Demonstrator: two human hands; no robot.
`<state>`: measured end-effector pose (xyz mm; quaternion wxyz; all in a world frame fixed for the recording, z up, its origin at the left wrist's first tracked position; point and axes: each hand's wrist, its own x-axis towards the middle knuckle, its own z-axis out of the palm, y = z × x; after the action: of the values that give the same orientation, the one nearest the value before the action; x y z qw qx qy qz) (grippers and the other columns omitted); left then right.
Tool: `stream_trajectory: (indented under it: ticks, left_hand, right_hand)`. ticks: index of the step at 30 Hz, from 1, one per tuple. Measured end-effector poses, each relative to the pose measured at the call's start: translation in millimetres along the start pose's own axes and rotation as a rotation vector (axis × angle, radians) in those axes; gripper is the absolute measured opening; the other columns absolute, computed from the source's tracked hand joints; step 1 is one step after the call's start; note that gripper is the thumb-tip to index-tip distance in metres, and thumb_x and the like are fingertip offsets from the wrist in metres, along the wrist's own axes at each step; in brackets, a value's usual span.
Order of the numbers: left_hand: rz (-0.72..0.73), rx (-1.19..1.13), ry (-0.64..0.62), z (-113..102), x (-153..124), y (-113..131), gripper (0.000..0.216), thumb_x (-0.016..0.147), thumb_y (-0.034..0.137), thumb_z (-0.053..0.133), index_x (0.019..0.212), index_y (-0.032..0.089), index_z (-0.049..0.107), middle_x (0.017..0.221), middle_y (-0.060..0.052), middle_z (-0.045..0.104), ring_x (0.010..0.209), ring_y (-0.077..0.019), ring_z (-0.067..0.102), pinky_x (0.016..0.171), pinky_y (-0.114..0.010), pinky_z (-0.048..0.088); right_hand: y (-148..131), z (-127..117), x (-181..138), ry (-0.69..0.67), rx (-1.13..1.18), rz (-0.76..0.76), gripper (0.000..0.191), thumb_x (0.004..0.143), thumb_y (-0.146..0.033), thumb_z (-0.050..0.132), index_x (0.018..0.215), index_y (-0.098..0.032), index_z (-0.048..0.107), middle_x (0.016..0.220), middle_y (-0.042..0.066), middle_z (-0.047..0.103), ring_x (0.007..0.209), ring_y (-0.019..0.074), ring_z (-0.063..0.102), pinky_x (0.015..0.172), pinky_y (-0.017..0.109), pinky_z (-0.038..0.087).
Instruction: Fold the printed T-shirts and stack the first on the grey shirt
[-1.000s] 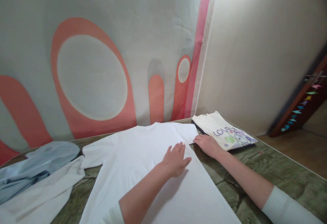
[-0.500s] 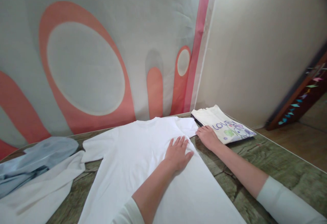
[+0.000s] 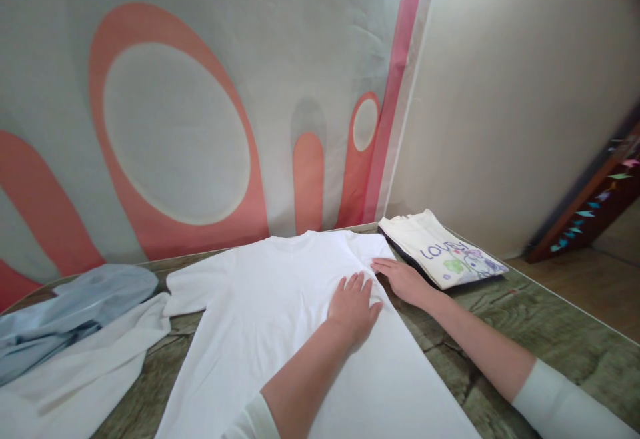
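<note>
A white T-shirt [image 3: 270, 319] lies spread out on the table, its collar toward the wall and a sleeve out to either side. My left hand [image 3: 354, 309] rests flat on the shirt's upper right part, fingers a little apart. Small creases run through the cloth around it. Where the right sleeve meets the body, my right hand [image 3: 403, 279] touches the cloth with its fingers stretched out. Neither hand grips anything that I can see.
Folded cream fabric with "LOVELY" lettering and a drawing [image 3: 445, 252] lies at the back right, over something dark. Grey-blue and white clothes [image 3: 95, 352] are heaped at the left. The wood-patterned table [image 3: 540, 332] meets a printed wall [image 3: 210, 179] behind.
My right hand has shifted from the sleeve's outer end inward to the sleeve's joint with the body, its fingers now straighter. My left hand stays flat on the shirt. The view has turned slightly left.
</note>
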<state>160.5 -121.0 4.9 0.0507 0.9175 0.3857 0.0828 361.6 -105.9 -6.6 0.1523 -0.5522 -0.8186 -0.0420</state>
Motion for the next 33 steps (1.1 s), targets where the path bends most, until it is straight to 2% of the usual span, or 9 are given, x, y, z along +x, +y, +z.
stream_trajectory:
  ticks: [4, 7, 11, 15, 19, 21, 26, 33]
  left_hand:
    - [-0.225, 0.051, 0.006, -2.8, -0.5, -5.9, 0.068, 0.089, 0.051, 0.024, 0.14, 0.006, 0.028, 0.148, -0.016, 0.017, 0.137, -0.0283, 0.011, 0.109, -0.05, 0.007]
    - [-0.285, 0.05, -0.019, -1.6, -3.0, -14.1, 0.072, 0.089, 0.055, 0.02, 0.141, 0.005, 0.025, 0.147, -0.017, 0.017, 0.136, -0.0296, 0.012, 0.108, -0.053, 0.009]
    - [-0.273, 0.081, -0.002, 4.6, -5.4, -18.9, 0.068, 0.088, 0.056, 0.018, 0.142, 0.014, 0.026, 0.149, -0.012, 0.016, 0.136, -0.0296, 0.011, 0.107, -0.055, 0.008]
    - [-0.25, 0.09, 0.017, 7.5, -5.5, -19.4, 0.068, 0.088, 0.057, 0.015, 0.142, 0.016, 0.026, 0.149, -0.011, 0.017, 0.137, -0.029, 0.01, 0.107, -0.054, 0.008]
    - [-0.216, 0.084, 0.015, 6.5, -5.2, -21.1, 0.068, 0.088, 0.055, 0.016, 0.142, 0.014, 0.026, 0.148, -0.012, 0.018, 0.137, -0.0272, 0.011, 0.109, -0.05, 0.009]
    - [-0.208, 0.08, 0.014, 6.7, -4.8, -22.1, 0.068, 0.088, 0.054, 0.016, 0.142, 0.013, 0.025, 0.148, -0.011, 0.018, 0.137, -0.0267, 0.01, 0.109, -0.049, 0.009]
    - [-0.195, 0.07, -0.004, 8.4, -4.3, -23.6, 0.071, 0.088, 0.054, 0.015, 0.142, 0.009, 0.024, 0.149, -0.012, 0.016, 0.137, -0.0263, 0.009, 0.11, -0.047, 0.009]
    - [-0.18, 0.04, -0.03, 5.5, -5.4, -25.2, 0.067, 0.09, 0.052, 0.014, 0.142, 0.011, 0.024, 0.149, -0.011, 0.015, 0.137, -0.0247, 0.01, 0.11, -0.046, 0.009]
  right_hand:
    - [5.2, 0.0, -1.4, 0.024, -0.041, 0.032, 0.052, 0.075, 0.0, 0.033, 0.12, -0.011, 0.057, 0.127, 0.01, 0.054, 0.118, 0.0175, 0.047, 0.104, 0.031, 0.033]
    - [8.6, -0.1, -1.1, 0.019, -0.067, 0.056, 0.052, 0.072, 0.002, 0.034, 0.116, -0.01, 0.059, 0.123, 0.011, 0.057, 0.114, 0.0194, 0.05, 0.102, 0.034, 0.035]
    - [6.3, -2.4, -0.8, 0.054, -0.051, 0.092, 0.049, 0.072, 0.002, 0.035, 0.111, -0.012, 0.062, 0.119, 0.011, 0.059, 0.111, 0.0211, 0.052, 0.099, 0.038, 0.038]
    - [-18.0, -10.0, -0.6, 0.117, 0.072, 0.014, 0.045, 0.082, -0.008, 0.034, 0.122, -0.016, 0.054, 0.126, 0.008, 0.054, 0.118, 0.0191, 0.047, 0.102, 0.039, 0.036]
    - [-51.1, -13.3, -0.8, 0.024, 0.153, -0.117, 0.043, 0.091, -0.024, 0.031, 0.132, -0.016, 0.044, 0.136, 0.008, 0.045, 0.127, 0.018, 0.037, 0.107, 0.039, 0.03]
    - [-58.8, -11.0, -1.8, -0.053, 0.136, -0.142, 0.045, 0.093, -0.029, 0.028, 0.134, -0.014, 0.041, 0.138, 0.009, 0.042, 0.129, 0.0185, 0.034, 0.108, 0.04, 0.027]
    - [-48.7, -3.3, -5.9, -0.176, 0.035, -0.073, 0.054, 0.094, -0.043, 0.023, 0.137, -0.015, 0.036, 0.142, 0.01, 0.035, 0.132, 0.0212, 0.027, 0.109, 0.045, 0.021]
    - [-37.9, 5.7, -11.6, -0.205, -0.03, -0.024, 0.061, 0.092, -0.054, 0.018, 0.142, -0.019, 0.024, 0.148, 0.007, 0.022, 0.135, 0.0221, 0.018, 0.11, 0.047, 0.015]
